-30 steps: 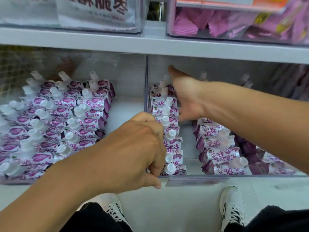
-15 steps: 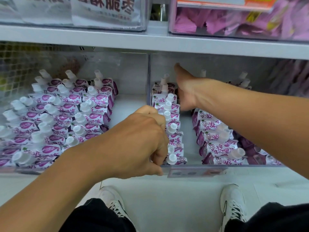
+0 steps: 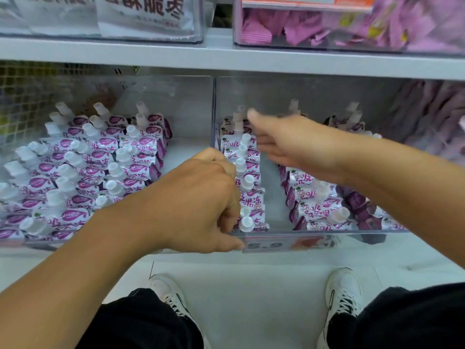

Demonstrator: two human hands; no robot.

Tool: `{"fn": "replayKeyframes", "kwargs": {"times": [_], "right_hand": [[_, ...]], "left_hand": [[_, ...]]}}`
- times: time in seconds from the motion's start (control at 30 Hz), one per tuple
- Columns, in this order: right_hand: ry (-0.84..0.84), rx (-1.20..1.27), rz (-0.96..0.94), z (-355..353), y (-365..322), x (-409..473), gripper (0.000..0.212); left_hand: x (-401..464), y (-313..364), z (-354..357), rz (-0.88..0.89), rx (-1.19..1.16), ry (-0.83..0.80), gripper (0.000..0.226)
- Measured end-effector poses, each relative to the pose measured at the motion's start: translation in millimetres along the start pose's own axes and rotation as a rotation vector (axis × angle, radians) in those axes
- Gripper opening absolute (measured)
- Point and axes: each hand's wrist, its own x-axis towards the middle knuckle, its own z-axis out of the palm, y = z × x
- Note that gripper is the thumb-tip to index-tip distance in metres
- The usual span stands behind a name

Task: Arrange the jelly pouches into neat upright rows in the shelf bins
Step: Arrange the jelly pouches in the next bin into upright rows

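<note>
Two hands: left hand [image 3: 201,200] curled against the pouch row [image 3: 247,182]; right hand [image 3: 289,144] blurred, fingers extended.

Purple-white capped jelly pouches [image 3: 247,187] upright, rows in clear bins [image 3: 327,233].

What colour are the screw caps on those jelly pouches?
White. The caps show best in the head view, standing above the purple-and-white jelly pouches.

Light: bright, even, soft shadows.
Blur: right hand [image 3: 297,144] smears with motion.
Edges: shelf edge [image 3: 226,64] bows, wide-angle.
</note>
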Motion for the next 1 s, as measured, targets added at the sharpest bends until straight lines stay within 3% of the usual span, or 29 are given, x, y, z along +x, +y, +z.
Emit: {"fn": "replayKeyframes", "kwargs": {"times": [0.07,0.13,0.2,0.23,0.33,0.43,0.53,0.63,0.7,0.83,1.0], "right_hand": [[0.041,-0.353,-0.258,-9.2,8.9,-51.0,0.056],[0.234,-0.594,-0.458,-24.4,32.0,-95.7,0.027],[0.404,-0.601,-0.496,-37.8,53.8,-122.3,0.014],[0.433,-0.561,-0.472,-42.9,62.8,-126.8,0.012],[0.444,-0.647,-0.419,-51.0,76.9,-122.6,0.017],[0.309,-0.894,-0.313,-59.5,72.4,-119.1,0.034],[0.124,-0.947,-0.236,-70.8,77.3,-124.0,0.026],[0.043,-1.023,-0.208,-72.7,88.1,-128.8,0.029],[0.095,-1.089,-0.201,-67.8,94.6,-126.8,0.028],[0.233,-1.275,-0.252,-59.6,96.4,-124.3,0.025],[0.346,-1.292,-0.333,-69.2,96.4,-114.1,0.021]], "left_hand": [[1.9,9.3,-3.1,-0.009,-0.006,0.095,0.048],[9.0,28.8,-3.0,0.024,-0.002,0.267,0.048],[19.9,52.5,0.9,0.025,0.044,0.31,0.05],[25.9,64.2,4.7,-0.009,0.084,0.243,0.058],[39.8,83.7,15.3,-0.152,0.135,0.02,0.078],[46.5,71.6,13.6,-0.18,0.203,-0.155,0.084],[51.8,62.9,10.9,-0.091,0.222,-0.285,0.058],[57.1,74.4,16.3,-0.086,0.203,-0.278,0.032],[58.5,80.2,20.7,-0.091,0.269,-0.228,0.022],[52.7,80.7,25.1,-0.121,0.333,-0.13,0.02],[57.8,72.2,19.7,-0.201,0.361,-0.074,0.025]]}}
